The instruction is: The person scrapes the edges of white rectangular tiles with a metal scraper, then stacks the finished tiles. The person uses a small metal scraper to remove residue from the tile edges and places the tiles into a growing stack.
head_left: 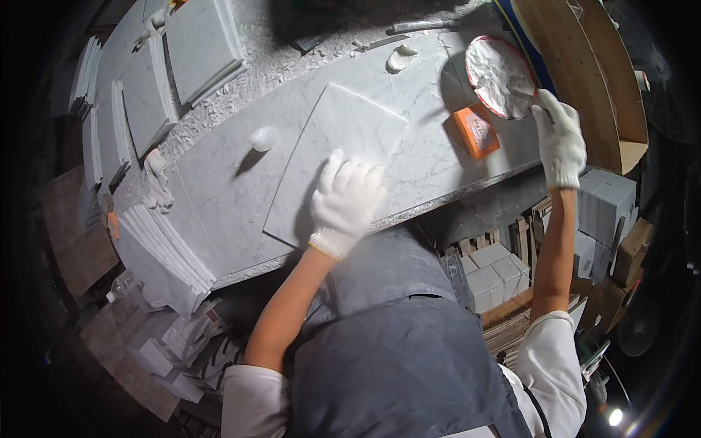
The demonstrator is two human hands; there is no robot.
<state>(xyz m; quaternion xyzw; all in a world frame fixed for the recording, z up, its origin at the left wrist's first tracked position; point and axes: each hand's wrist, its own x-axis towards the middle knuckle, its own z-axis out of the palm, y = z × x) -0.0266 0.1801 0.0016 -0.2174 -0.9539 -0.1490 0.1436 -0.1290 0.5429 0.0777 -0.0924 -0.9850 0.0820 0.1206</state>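
A white-and-grey marble tile (347,135) lies at an angle on the marble-topped bench. My left hand (347,193), in a white knitted glove, rests on its near edge with the fingers stretched out and nothing held. At the right, my gloved right hand (561,142) is closed on a putty knife (523,93). The blade touches the white paste (496,69) in a round, red-rimmed tub; most of the handle is hidden by the glove. Just left of that hand stands an orange box (476,131). A small rounded white object (263,139) sits left of the tile.
Stacked marble tiles (201,51) cover the far left, with more tiles (164,252) at the near left corner. Dried white crumbs litter the back, near a marker (423,26) and a white lump (401,58). A cardboard box (584,73) borders the right; grey blocks (496,277) stand below.
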